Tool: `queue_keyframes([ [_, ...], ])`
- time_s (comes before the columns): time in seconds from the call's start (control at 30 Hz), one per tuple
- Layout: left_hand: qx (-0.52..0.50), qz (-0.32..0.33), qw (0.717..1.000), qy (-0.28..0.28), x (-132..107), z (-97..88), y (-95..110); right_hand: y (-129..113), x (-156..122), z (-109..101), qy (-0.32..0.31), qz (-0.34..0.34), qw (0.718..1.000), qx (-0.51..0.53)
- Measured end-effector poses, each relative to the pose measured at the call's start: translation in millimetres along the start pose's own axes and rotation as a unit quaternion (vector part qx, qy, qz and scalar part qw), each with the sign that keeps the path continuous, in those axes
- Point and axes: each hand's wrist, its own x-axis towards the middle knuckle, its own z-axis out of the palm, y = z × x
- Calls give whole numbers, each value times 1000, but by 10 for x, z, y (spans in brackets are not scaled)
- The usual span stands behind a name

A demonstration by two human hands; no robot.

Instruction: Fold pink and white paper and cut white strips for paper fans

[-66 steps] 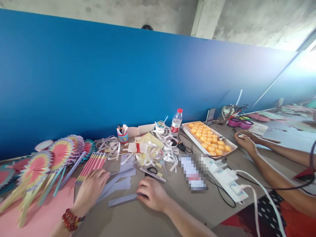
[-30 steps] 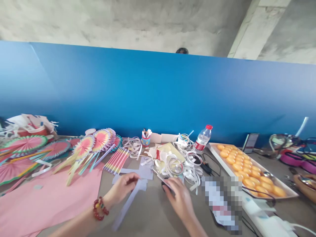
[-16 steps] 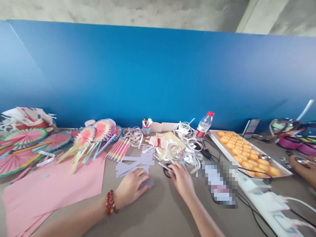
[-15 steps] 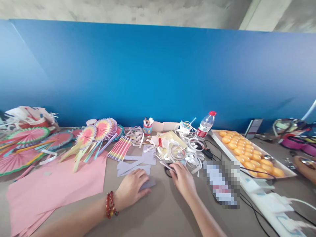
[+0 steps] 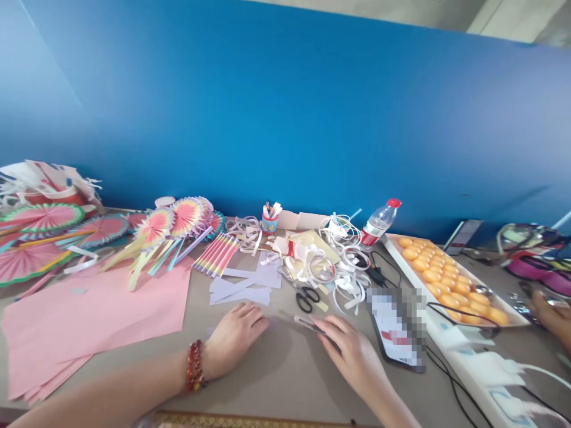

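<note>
My left hand lies palm down on the grey table, fingers stretched out. A lilac paper piece peeks out from under it, mostly hidden. To its right, my right hand is closed around a slim utility knife, whose blurred blade end points left toward my left hand. Black-handled scissors lie just beyond the knife. Several lilac paper strips overlap ahead of my left hand, below a row of pleated pink-and-yellow paper.
Pink sheets and finished paper fans spread at left. Beyond the scissors are tangled white strips, a pen cup and a bottle. A phone, power strip, tray of orange domes and another person's hand are at right.
My right hand has moved nearer to me with the knife, uncovering the scissors. My left hand has slid slightly left and now covers more of the lilac piece. The view has tilted down.
</note>
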Motion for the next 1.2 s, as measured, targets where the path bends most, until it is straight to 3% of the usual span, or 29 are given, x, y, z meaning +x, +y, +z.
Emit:
queue_keyframes([
  [0.27, -38, 66, 997, -2, -3, 81, -76, 1, -124, 7, 28, -9, 1000, -7],
  [0.5, -101, 77, 992, 2, 27, 177, -173, -40, -118, 5, 1, -26, 1000, -6],
  [0.7, -38, 49, 997, -43, -4, 50, -107, -35, -99, 10, -35, -30, 999, 3],
  [0.93, -130, 76, 982, -110, -133, 2, -110, -40, -116, -15, -64, -31, 997, 32],
  [1.2, -158, 65, 979, -115, -129, -9, -111, -68, -166, -40, -77, -51, 996, 16],
])
